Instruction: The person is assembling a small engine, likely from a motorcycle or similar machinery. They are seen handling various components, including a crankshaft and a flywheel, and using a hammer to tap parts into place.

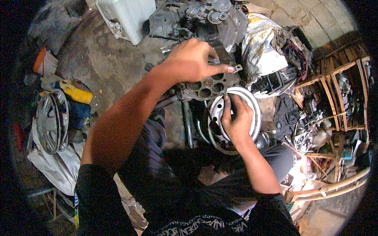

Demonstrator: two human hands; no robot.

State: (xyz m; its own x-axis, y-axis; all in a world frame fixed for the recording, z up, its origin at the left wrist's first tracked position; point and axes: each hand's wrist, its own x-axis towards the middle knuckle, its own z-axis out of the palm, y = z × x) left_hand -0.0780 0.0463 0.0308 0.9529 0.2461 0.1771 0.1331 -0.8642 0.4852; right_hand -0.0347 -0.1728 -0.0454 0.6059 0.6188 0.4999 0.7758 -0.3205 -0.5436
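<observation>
A grey metal casting (207,87) with several round holes is in front of me, above my knees. Across its far side lies my left hand (195,59), its fingers curled over and mostly hidden, its thumb stretched right along the part. By that thumb's tip a small metal tab (238,68) with a hole sticks out. My right hand (238,118) is closed at the casting's near right edge, thumb tip against it, and its other fingertips are hard to see. Below the right hand, a white steel wheel rim (256,112) shows around the fingers.
Greasy engine parts (214,15) lie beyond my hands, beside a white plastic container (128,17). A white sack (262,47) sits at the far right. Wheel covers (49,124) and a yellow bottle (76,92) are on my left. A wooden rack (332,94) with clutter stands on the right.
</observation>
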